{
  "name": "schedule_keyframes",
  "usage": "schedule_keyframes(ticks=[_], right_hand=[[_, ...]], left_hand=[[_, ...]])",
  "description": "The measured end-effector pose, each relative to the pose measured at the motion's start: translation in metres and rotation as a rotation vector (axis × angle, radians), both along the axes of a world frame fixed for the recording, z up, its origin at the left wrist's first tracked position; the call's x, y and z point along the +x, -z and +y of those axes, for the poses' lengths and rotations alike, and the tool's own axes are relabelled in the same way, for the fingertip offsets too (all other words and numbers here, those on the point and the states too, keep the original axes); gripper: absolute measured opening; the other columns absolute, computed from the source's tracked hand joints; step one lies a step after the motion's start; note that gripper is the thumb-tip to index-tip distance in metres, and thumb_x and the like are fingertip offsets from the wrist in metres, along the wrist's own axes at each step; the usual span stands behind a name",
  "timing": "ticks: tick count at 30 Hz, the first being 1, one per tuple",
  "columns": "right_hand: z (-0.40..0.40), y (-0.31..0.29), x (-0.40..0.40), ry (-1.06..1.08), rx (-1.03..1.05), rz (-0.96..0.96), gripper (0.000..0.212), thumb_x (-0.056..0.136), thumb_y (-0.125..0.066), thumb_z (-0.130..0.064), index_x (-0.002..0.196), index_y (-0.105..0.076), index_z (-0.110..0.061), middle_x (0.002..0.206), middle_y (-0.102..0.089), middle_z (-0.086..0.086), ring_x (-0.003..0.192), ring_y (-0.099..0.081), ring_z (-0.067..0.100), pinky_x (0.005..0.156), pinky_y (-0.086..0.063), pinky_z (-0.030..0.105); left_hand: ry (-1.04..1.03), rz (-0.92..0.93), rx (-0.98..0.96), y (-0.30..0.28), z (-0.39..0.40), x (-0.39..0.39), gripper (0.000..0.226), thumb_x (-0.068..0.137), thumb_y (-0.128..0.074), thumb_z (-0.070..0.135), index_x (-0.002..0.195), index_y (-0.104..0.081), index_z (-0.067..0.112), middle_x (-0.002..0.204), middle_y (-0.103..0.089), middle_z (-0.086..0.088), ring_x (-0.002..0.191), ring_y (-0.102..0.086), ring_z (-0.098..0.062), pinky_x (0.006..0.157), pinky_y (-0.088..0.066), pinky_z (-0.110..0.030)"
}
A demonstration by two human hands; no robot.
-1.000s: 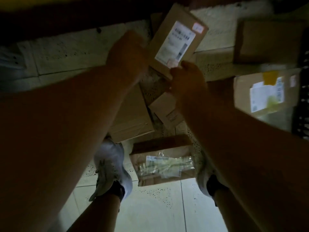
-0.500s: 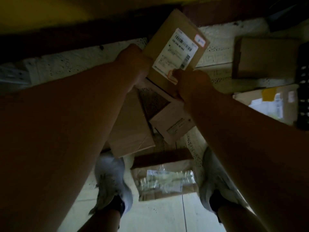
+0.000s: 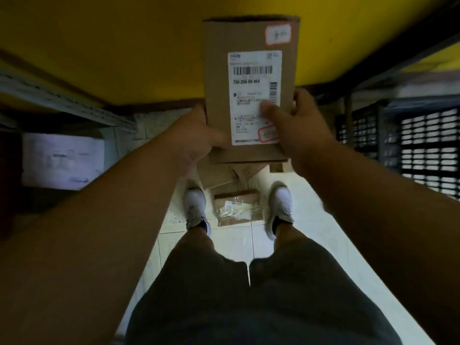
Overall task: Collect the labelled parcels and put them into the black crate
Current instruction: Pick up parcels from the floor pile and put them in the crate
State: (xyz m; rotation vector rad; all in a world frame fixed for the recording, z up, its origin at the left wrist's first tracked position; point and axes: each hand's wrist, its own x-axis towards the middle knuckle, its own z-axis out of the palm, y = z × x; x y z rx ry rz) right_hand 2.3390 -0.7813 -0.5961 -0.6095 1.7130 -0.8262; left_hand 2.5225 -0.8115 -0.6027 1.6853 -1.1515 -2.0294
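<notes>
One view is supplied, the head camera, so all that follows is read from it.

Change: half a second ago the labelled parcel (image 3: 249, 90) was held low over the floor pile and turned at an angle. It is now raised to the upper centre of the frame, squared up, with its white label (image 3: 255, 95) facing the camera. The person has also straightened; both legs and shoes now show at the lower centre. Judgement: pick-up is complete, and the carry to the black crate (image 3: 410, 145) at the right edge has not begun.

Hands:
- left hand (image 3: 196, 138): grips the parcel's lower left edge, thumb across the front face.
- right hand (image 3: 296, 123): grips the lower right edge, thumb lying over the label.

Count:
- Parcels in hand: one.
- Parcels on the floor: one bagged parcel (image 3: 239, 207) between the shoes, plus a pile of brown parcels (image 3: 224, 175) below the held one. That pile is overlapped and blurred, so its number cannot be told.
- Crates: one black slatted crate in view; its interior is not visible.
- Stickers on the held parcel: two with red borders.
</notes>
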Motion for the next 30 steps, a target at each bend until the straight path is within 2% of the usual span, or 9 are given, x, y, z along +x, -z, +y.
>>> schedule_keyframes(ticks=[3,5,9,12,17,20,24,28,30], right_hand=[[-0.002,-0.086,-0.005,-0.077,-0.154,0.058,0.032,0.092,-0.069,-0.033,0.118,-0.053,-0.023,0.101,-0.074,-0.003,0.083,-0.075,0.012,0.069,-0.063,0.037],[0.003,-0.147,-0.008,-0.125,-0.285,0.04,0.026,0.094,-0.067,-0.031,0.115,-0.053,-0.025,0.095,-0.076,-0.007,0.081,-0.075,0.009,0.062,-0.061,0.029],[0.016,-0.233,0.004,-0.169,-0.52,0.006,0.009,0.099,-0.058,-0.032,0.105,-0.053,-0.028,0.091,-0.073,-0.019,0.08,-0.074,0.004,0.058,-0.057,0.02],[0.022,-0.275,0.006,-0.248,-0.626,-0.011,0.016,0.099,-0.055,-0.038,0.103,-0.053,-0.022,0.088,-0.074,-0.015,0.076,-0.074,0.005,0.056,-0.057,0.02],[0.046,-0.308,-0.001,-0.569,-0.634,-0.137,0.024,0.094,-0.057,-0.042,0.11,-0.055,-0.024,0.096,-0.075,-0.006,0.082,-0.075,0.013,0.063,-0.063,0.038],[0.072,-0.315,0.002,-0.72,-0.576,-0.218,0.026,0.089,-0.06,-0.038,0.111,-0.056,-0.024,0.101,-0.075,-0.002,0.086,-0.075,0.018,0.069,-0.062,0.046],[0.133,-0.328,0.028,-0.893,-0.602,-0.31,0.029,0.082,-0.06,-0.038,0.109,-0.058,-0.027,0.098,-0.076,-0.009,0.083,-0.075,0.013,0.066,-0.062,0.038],[0.205,-0.337,0.051,-1.023,-0.653,-0.371,0.031,0.081,-0.061,-0.034,0.109,-0.058,-0.021,0.094,-0.076,-0.008,0.076,-0.075,0.011,0.057,-0.06,0.03],[0.245,-0.341,0.059,-1.081,-0.666,-0.368,0.033,0.079,-0.06,-0.036,0.107,-0.057,-0.02,0.094,-0.075,-0.006,0.076,-0.075,0.01,0.057,-0.06,0.031]], left_hand=[[-0.168,0.138,-0.075,-0.08,0.004,-0.005,0.039,0.086,-0.067,0.004,0.117,-0.062,0.027,0.115,-0.073,0.0,0.104,-0.07,-0.022,0.091,-0.056,-0.046],[-0.338,0.243,-0.164,-0.142,0.007,-0.01,0.022,0.09,-0.065,0.024,0.111,-0.065,0.03,0.106,-0.076,0.001,0.097,-0.073,-0.023,0.083,-0.059,-0.048],[-0.505,0.141,-0.472,-0.238,0.029,-0.018,0.038,0.078,-0.065,0.055,0.109,-0.068,0.035,0.1,-0.077,0.003,0.091,-0.074,-0.022,0.081,-0.058,-0.05],[-0.638,0.066,-0.636,-0.284,0.053,-0.018,0.034,0.069,-0.067,0.064,0.096,-0.07,0.044,0.098,-0.077,0.009,0.09,-0.074,-0.016,0.081,-0.058,-0.048],[-0.88,-0.022,-0.716,-0.31,0.125,-0.028,0.052,0.072,-0.065,0.062,0.116,-0.066,0.033,0.112,-0.074,0.005,0.103,-0.071,-0.019,0.087,-0.056,-0.047],[-0.971,-0.083,-0.69,-0.316,0.192,-0.038,0.041,0.077,-0.063,0.057,0.111,-0.071,0.036,0.109,-0.075,0.004,0.1,-0.072,-0.019,0.09,-0.055,-0.047],[-1.176,-0.245,-0.698,-0.335,0.282,-0.036,0.028,0.071,-0.061,0.063,0.095,-0.07,0.051,0.1,-0.076,0.015,0.092,-0.073,-0.01,0.085,-0.057,-0.042],[-1.312,-0.36,-0.714,-0.348,0.372,-0.039,0.037,0.073,-0.058,0.066,0.103,-0.066,0.044,0.096,-0.075,0.02,0.085,-0.073,-0.004,0.073,-0.057,-0.03],[-1.373,-0.39,-0.719,-0.351,0.419,-0.042,0.027,0.079,-0.057,0.062,0.1,-0.065,0.046,0.095,-0.074,0.021,0.083,-0.073,-0.004,0.07,-0.057,-0.029]])
